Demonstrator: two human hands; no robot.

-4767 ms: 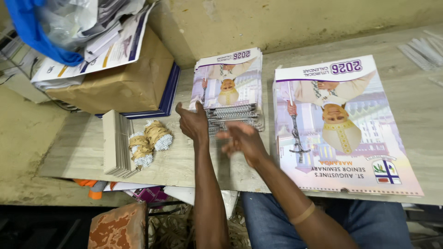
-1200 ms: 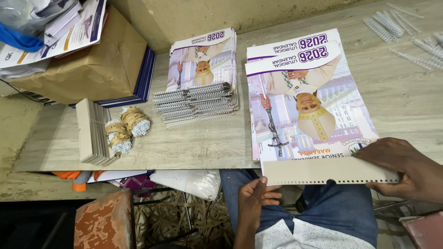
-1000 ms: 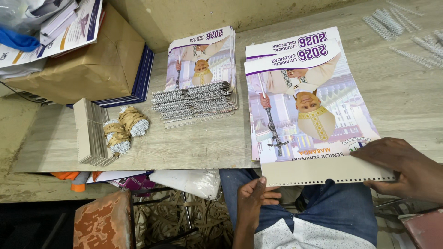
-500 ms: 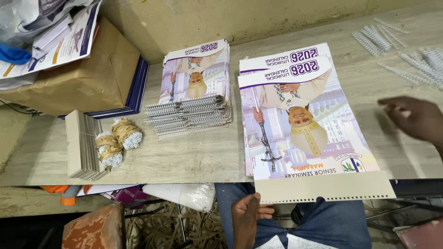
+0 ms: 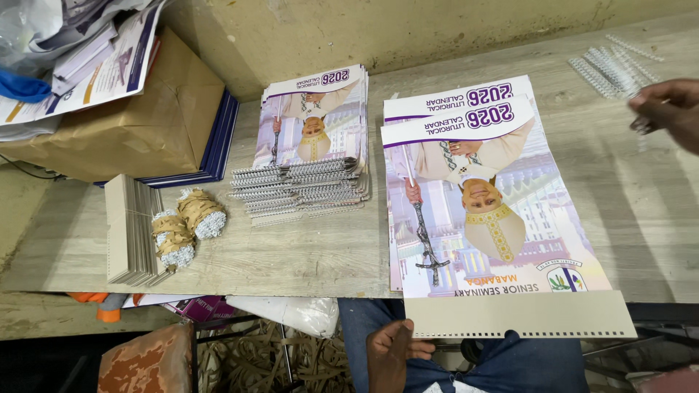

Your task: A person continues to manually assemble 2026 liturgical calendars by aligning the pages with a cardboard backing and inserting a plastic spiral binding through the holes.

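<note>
The left hand rests loosely curled on the lap, grasping nothing, just below the grey card strip that pokes over the table edge. That strip belongs to the calendar sheets, two visible. Left of these lie one pile of bound calendars, two wire rolls and one card stack. Beyond the sheets, the right hand pinches a small wire piece near loose wire combs.

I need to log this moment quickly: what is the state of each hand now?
Left hand: in the lap below the table edge, loosely curled, holding nothing visible.
Right hand: by the loose binding coils; grip cannot be told.
</note>
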